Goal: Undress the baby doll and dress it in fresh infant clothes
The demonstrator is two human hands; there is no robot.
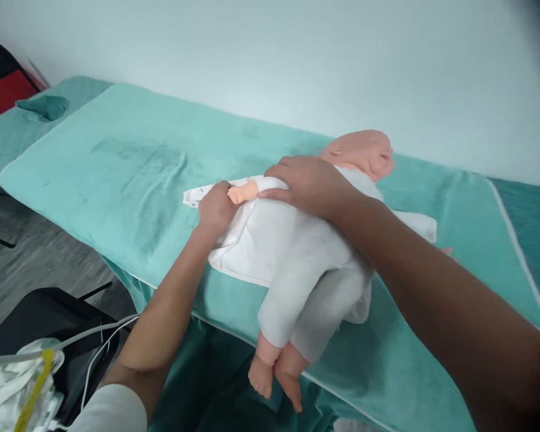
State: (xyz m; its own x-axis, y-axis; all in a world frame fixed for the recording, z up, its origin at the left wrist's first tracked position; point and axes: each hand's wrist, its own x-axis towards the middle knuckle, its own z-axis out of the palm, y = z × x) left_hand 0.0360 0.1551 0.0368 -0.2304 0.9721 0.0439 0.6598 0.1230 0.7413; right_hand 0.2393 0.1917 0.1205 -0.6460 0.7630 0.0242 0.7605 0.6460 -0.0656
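Note:
A baby doll (297,252) in white clothes lies on its side on a teal towel (130,174), head toward the wall and bare feet over the near edge. My right hand (312,186) rests flat on the doll's shoulder and upper arm, fingers stretched over the sleeve. My left hand (216,209) is closed by the doll's small hand (242,193), gripping the white cloth (202,193) that lies under the doll. The doll's far side is hidden.
The towel covers a long padded table (207,384) against a pale wall. A folded teal cloth (42,107) sits at the far left end. A black chair (49,318), white cables and a crumpled white bag (18,384) are at lower left.

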